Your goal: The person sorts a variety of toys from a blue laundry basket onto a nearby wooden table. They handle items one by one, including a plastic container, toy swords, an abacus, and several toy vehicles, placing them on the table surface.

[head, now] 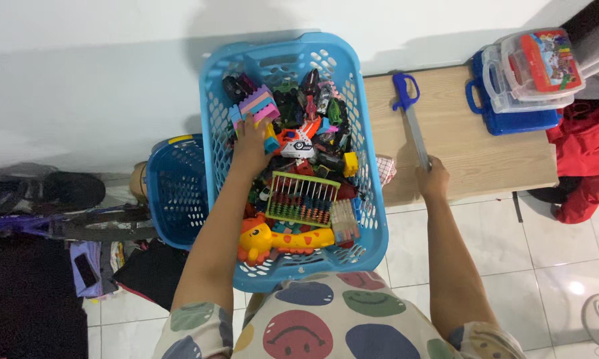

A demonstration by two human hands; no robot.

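Reaching into the blue laundry basket point(372, 219), the left hand point(249, 143) is closing its fingers on stacked pastel blocks point(259, 104) at eleven o'clock; the right hand point(433, 178) is gripping a toy sword point(411, 113) at two o'clock.

Looking straight down from head height, over the wearer's own patterned shirt point(339, 319) at the bottom edge. Facing a white wall point(86, 80) along the top. Close enough to fill mid-frame with the blue basket point(372, 219) (only one view here). Taking in tiled floor point(552, 266) and a low wooden table point(485, 146) to the right.
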